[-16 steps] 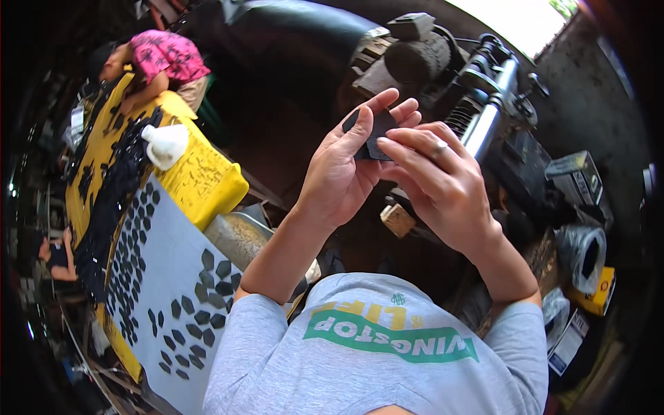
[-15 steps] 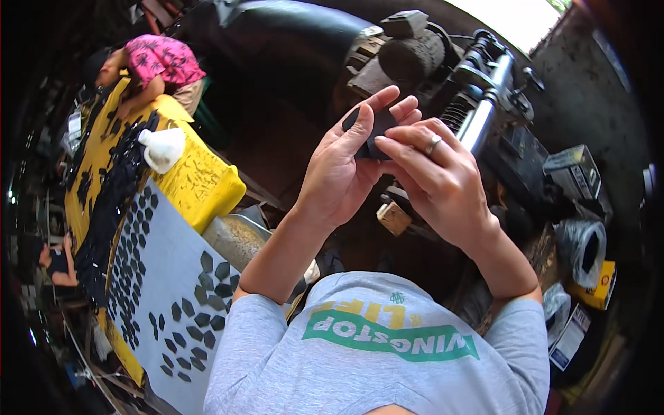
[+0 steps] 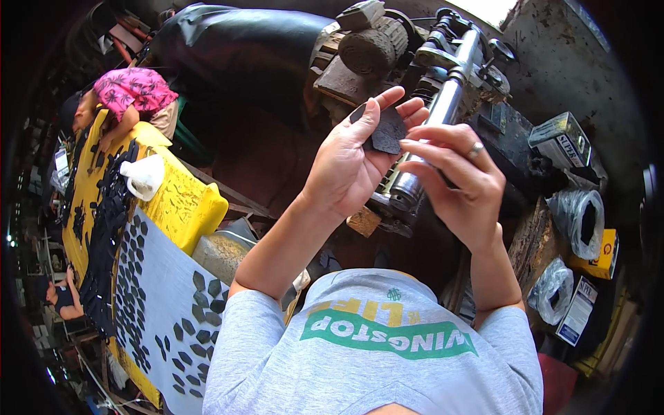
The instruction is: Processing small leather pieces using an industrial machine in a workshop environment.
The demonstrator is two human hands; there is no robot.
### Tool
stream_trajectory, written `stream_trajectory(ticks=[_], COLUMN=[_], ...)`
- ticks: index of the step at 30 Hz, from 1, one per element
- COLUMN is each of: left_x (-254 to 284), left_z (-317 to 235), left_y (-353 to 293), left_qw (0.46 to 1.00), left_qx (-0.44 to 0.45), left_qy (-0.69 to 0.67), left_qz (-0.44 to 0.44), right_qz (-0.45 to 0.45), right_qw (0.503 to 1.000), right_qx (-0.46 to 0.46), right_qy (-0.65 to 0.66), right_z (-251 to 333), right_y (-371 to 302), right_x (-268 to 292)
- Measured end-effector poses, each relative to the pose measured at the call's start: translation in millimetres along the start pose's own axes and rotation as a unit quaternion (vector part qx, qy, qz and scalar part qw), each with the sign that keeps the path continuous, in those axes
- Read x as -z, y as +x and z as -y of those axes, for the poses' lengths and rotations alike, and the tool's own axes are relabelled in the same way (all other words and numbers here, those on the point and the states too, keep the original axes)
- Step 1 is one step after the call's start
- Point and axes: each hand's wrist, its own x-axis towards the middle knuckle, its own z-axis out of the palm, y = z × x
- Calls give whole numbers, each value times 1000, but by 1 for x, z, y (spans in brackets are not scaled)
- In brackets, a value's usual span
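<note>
My left hand [image 3: 349,162] is turned palm up, its thumb over a dark, flat, angular piece [image 3: 389,131] that lies across the fingers. The piece looks like thin sheet material; whether it is a single layer I cannot tell. Close on the right is my right hand [image 3: 462,176], a ring on one finger. Its fingertips are at the piece's lower right corner, with the thumb apart from the forefinger.
A machine with a shiny metal roller [image 3: 446,100] stands just beyond my hands. On the left, a grey sheet [image 3: 162,266] bears many dark five-sided pieces, beside a yellow-covered table [image 3: 197,211] with a white jug [image 3: 144,176]. A co-worker in a pink shirt [image 3: 135,90] bends over its far end.
My right fingers have moved off the face of the dark piece to its corner, and the thumb has parted from them. The view has shifted, showing more of the roller.
</note>
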Motion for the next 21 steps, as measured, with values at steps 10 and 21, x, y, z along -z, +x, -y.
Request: stream_trajectory(ticks=[10,21], left_x=[-10,63], left_z=[5,-17], left_y=[9,11], left_qw=[999,975], left_qx=[5,-67], left_qy=[40,125], left_qz=[25,-171], right_qz=[-27,-261], right_qw=[994,748], right_qx=[-98,-494], right_qy=[44,359], right_z=[-14,-69], right_y=[1,-93], right_x=[15,45])
